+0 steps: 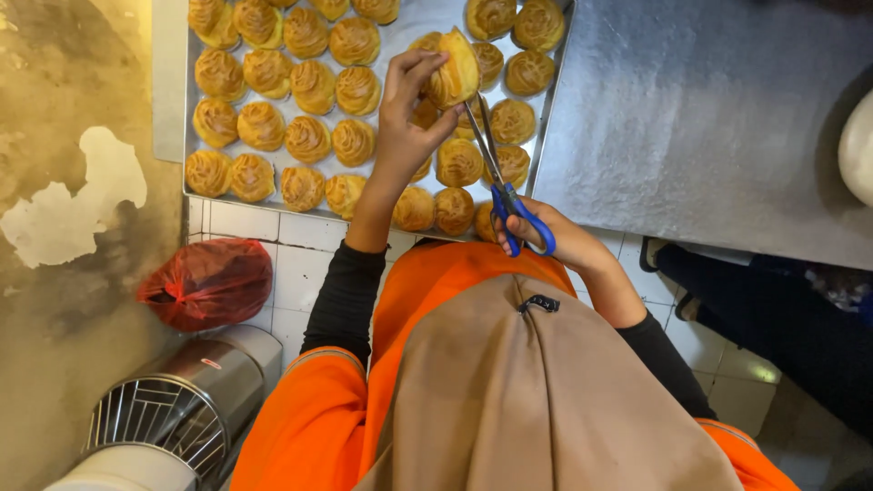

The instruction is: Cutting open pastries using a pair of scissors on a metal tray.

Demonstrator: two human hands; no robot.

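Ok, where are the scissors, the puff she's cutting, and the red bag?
scissors [523, 223], head view, on the blue handle loop.
pastry puff [455, 73], head view, on its golden side.
red plastic bag [209, 282], head view, on its middle.

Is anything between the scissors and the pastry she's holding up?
Nothing visible. The left hand holds the pastry above the tray, and the scissors in the right hand reach its lower edge with no object between.
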